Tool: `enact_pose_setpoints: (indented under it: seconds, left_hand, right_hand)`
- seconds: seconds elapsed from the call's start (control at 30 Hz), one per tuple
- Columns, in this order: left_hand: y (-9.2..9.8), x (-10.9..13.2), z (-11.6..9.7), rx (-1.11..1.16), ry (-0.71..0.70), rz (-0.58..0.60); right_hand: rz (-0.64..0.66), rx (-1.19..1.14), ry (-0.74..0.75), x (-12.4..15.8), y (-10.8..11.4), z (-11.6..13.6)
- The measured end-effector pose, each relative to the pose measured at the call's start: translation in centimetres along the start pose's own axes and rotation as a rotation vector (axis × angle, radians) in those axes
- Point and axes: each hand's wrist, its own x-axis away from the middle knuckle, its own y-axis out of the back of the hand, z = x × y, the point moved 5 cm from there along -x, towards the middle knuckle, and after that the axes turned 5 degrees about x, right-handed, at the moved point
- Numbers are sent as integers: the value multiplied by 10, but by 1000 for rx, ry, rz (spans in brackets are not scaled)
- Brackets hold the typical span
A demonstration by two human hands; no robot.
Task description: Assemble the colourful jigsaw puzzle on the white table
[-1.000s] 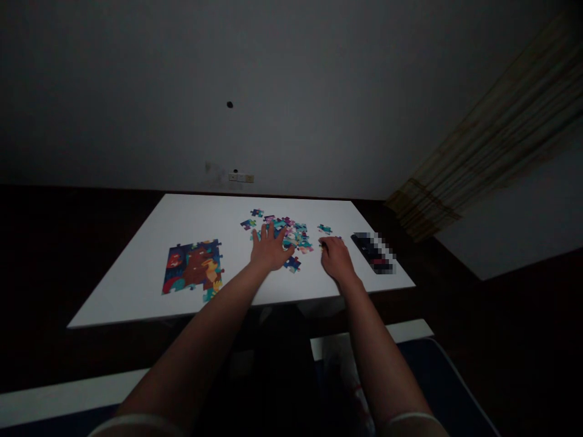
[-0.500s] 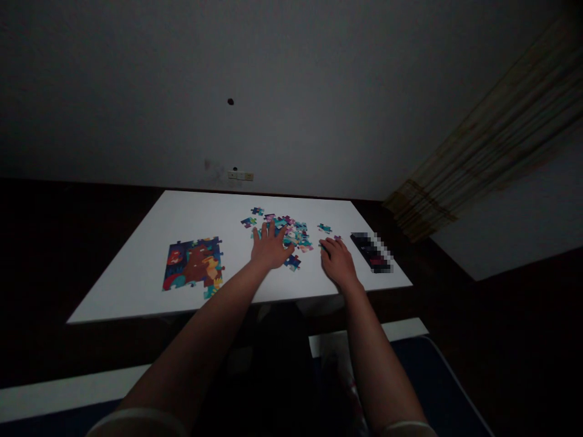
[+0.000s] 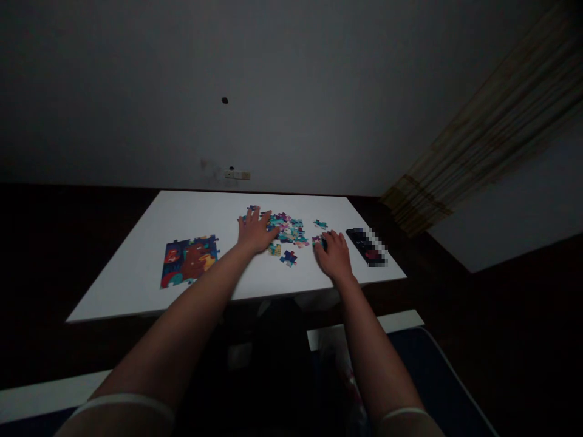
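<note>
Fingers spread, my left hand [image 3: 254, 234] lies over the left side of a heap of loose jigsaw pieces [image 3: 289, 229], hiding some of them. My right hand [image 3: 336, 257] rests on the table to the right of the heap. Its thumb and fingers are apart, and small puzzle pieces [image 3: 316, 241] show at the fingertips, partly covered. A dark blue jigsaw piece [image 3: 288, 258] lies alone in front of the heap. Behind my right hand is a teal piece [image 3: 320, 224]. Left of my left forearm sits a joined puzzle section [image 3: 189, 261] with a brown bear, its lower right part hidden by the arm.
The white table [image 3: 132, 261] stands near a grey wall [image 3: 291, 109] with a socket strip [image 3: 237, 175]. A dark flat object [image 3: 367, 246], partly pixelated, lies at the table's right. A curtain [image 3: 419, 200] hangs at the right.
My left hand has slid left across the heap, uncovering pieces on its right. My right hand has shifted slightly, its fingers more spread, with more of the pieces beside the thumb showing.
</note>
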Motion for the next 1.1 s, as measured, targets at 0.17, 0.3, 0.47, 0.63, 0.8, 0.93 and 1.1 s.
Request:
enact_pose_setpoints:
  seconds: [0.17,0.3,0.47,0.63,0.8,0.93,1.1]
  left_hand:
    - [12,-22,36,-57,93,10]
    - [-4,-34,29,-97,61,51]
    - [-22,-49,-4,-68,-30,73]
    - [-38,-59,-31,-44,-71,91]
    - [-47,-66,-44,22,-116,103]
    - [-36,-70,-44,74,-124,137]
    - [-32,-38,-40,88,-145,151]
  right_hand:
    - [96,25,-43,-11,-4,7]
    - [126,5,-20,-29,-7,12]
    - [152,-8,28,-50,-11,17]
    - [142,20,83,-55,-15,18]
    - [100,-12,89,-58,-18,15]
    - [30,-72,124,-62,-17,13]
    - [-34,-131,153,-63,-15,11]
